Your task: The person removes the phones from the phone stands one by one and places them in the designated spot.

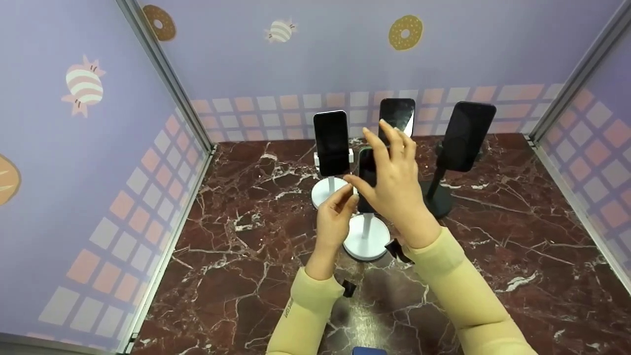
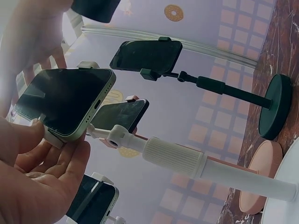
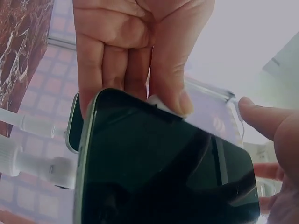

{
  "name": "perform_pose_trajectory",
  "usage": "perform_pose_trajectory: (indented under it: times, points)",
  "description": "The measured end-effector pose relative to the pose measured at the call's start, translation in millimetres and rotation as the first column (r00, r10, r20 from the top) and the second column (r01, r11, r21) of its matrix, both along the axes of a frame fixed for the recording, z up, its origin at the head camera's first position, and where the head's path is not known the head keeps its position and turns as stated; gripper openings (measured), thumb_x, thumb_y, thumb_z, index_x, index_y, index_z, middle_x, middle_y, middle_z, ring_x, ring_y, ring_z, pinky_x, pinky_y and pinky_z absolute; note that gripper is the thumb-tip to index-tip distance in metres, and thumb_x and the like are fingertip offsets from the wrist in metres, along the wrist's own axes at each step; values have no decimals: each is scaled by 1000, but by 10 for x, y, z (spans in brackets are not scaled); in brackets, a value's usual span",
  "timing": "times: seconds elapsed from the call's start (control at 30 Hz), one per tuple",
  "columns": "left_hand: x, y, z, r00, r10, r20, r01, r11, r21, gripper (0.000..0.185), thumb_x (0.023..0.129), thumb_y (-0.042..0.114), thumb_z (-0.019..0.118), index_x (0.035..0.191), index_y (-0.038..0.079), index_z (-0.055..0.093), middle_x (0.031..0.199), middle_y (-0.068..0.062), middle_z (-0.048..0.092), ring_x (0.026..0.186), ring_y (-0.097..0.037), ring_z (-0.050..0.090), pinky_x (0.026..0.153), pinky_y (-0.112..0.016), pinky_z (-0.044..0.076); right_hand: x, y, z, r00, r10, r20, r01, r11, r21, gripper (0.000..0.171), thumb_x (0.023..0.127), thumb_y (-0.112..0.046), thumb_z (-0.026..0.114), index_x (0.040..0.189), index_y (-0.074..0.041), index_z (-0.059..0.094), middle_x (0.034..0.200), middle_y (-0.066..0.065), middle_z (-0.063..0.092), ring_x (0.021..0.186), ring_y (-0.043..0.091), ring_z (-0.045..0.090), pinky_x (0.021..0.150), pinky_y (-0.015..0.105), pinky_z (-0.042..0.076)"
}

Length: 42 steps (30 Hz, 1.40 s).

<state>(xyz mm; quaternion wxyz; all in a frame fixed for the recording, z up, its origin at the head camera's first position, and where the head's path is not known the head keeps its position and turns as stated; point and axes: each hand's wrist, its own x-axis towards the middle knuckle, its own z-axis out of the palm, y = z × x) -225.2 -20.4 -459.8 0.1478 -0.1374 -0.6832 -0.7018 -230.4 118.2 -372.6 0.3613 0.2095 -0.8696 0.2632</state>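
A phone point(image 2: 65, 100) with a dark screen and pale green edge sits in the clamp of a white phone stand point(image 1: 367, 239). My left hand point(image 1: 333, 222) pinches the stand's white clamp arm point(image 3: 159, 102) at the phone's left edge, thumb in front and fingers curled behind. Close by the phone's upper right, my right hand point(image 1: 397, 190) has its fingers spread and thumb apart, gripping nothing. In the head view it covers much of the screen. The right hand point(image 3: 280, 144) also shows beside the phone's far end in the right wrist view.
Behind stand another white stand with a phone point(image 1: 332, 143), a phone point(image 1: 397, 111) on a pink-based stand point(image 2: 261, 175), and a black stand point(image 1: 436, 199) with a phone point(image 1: 466, 135) at right. A blue object point(image 1: 368, 351) lies at the near edge of the marbled table point(image 1: 236, 276).
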Motion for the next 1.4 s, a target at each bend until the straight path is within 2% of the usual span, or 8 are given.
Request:
perform_pose_trajectory:
  times: [0.1,0.27,0.37,0.47,0.67,0.9,1.2,1.4]
  points:
    - [1,0,-9,1000,6,-12,-6,1000,-16,32,100,1,63,125,-18,62,100,-32,69,74,-1,58,68,-16,52,2,-46,12,999,-28,30,27,999,31,80,87,-46,82,150,-15,44,154,22,39,133,44,35,97,72,47]
    - [17,-5,-11,1000,12,-10,-13,999,-32,30,99,4,65,124,-14,66,103,-31,71,74,1,58,69,-17,52,-3,-90,-10,998,-47,35,46,998,53,73,86,-48,81,142,-13,50,138,23,47,126,45,38,107,81,34]
    - [16,-3,-9,1000,7,-12,-7,1000,-13,29,99,2,64,123,-15,65,106,-32,71,76,-4,60,71,-18,52,-15,-110,-28,998,-68,12,67,996,57,69,85,-47,82,138,-13,53,131,23,48,122,47,40,102,76,43]
    - [14,4,-10,1000,6,-10,-6,1000,8,29,100,0,63,124,-17,64,112,-33,70,83,-11,64,76,-18,55,-34,-133,-49,995,-98,-9,99,993,60,68,83,-47,84,134,-14,54,127,23,48,116,47,40,86,66,53]
    - [15,13,-10,1000,14,16,-14,999,29,31,99,0,63,124,-18,63,113,-34,70,87,-7,66,78,-17,56,-81,-179,-106,989,-145,-38,147,987,60,67,79,-41,89,129,-15,52,123,21,46,108,42,37,68,57,53]
    - [-7,14,-5,1000,-2,-4,3,999,37,28,98,-2,64,122,-16,65,99,-30,69,72,-1,57,66,-15,50,-144,-189,-138,980,-171,-105,178,982,63,57,81,-26,88,124,-13,52,119,21,46,104,42,37,64,53,53]
    - [-42,2,2,1000,-9,-2,9,999,48,26,96,-3,66,118,-17,65,108,-34,70,81,2,63,72,-15,53,-183,-155,-141,979,-143,-147,156,985,78,51,80,-14,81,122,-11,53,114,23,48,102,43,36,64,51,50]
    - [-71,10,-34,1000,-14,6,14,995,95,25,95,-7,65,116,-20,64,103,-37,69,70,2,59,65,-14,51,-193,-132,-134,981,-119,-153,133,988,84,50,79,-12,79,121,-10,53,113,24,48,101,44,35,68,53,48]
